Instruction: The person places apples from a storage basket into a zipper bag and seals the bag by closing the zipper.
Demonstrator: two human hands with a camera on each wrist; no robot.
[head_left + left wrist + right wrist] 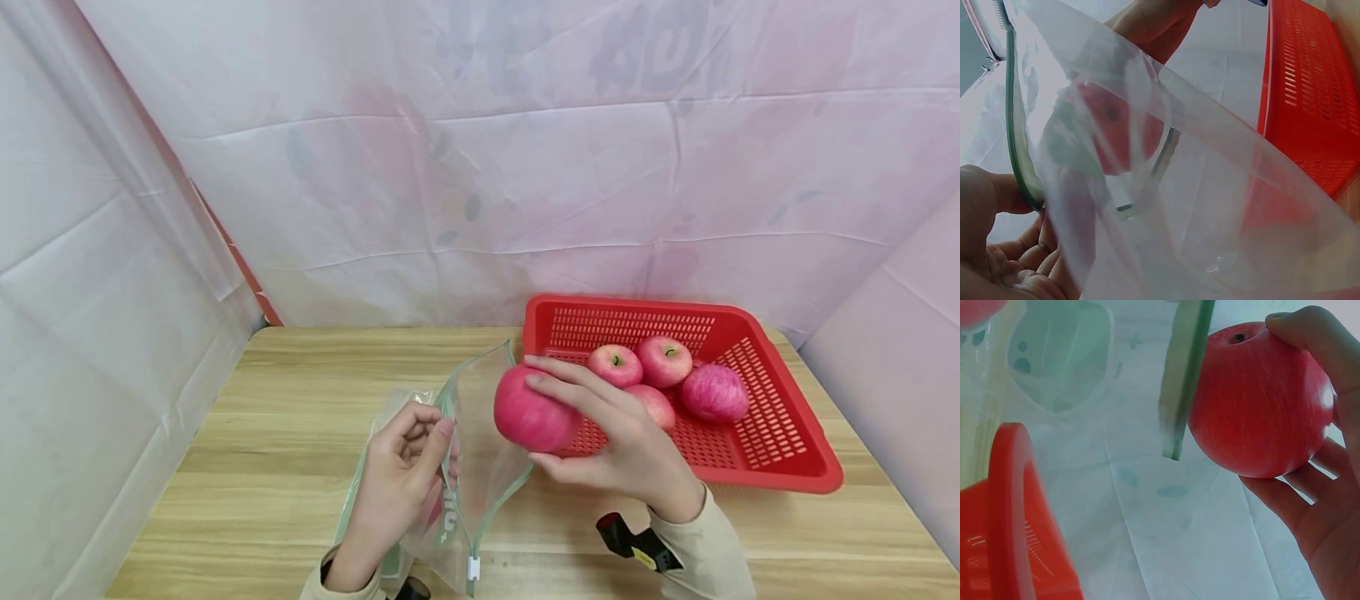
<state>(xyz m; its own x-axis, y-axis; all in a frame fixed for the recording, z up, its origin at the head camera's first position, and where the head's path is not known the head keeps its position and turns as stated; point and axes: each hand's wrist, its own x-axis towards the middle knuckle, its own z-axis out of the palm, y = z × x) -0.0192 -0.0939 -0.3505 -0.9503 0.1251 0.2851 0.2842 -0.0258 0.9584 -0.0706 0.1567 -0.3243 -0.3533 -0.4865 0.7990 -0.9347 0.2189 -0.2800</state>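
My right hand [626, 433] grips a red apple [534, 408] between thumb and fingers, right at the mouth of a clear zip bag [480, 450]. In the right wrist view the apple [1260, 403] overlaps the bag's green zip edge [1186, 381]. My left hand [408, 475] pinches the other green edge of the bag between thumb and fingers, and the mouth gapes wide. A white slider [473, 568] sits at the near end of the zip. Through the film in the left wrist view, the apple [1119, 128] shows blurred.
A red plastic basket [787, 479] stands at the right with several apples in it, one of them a darker pink apple [715, 393]. Another clear bag with a green edge [352, 492] lies flat under my left hand on the wooden table [247, 467]. Pale cloth walls surround the table.
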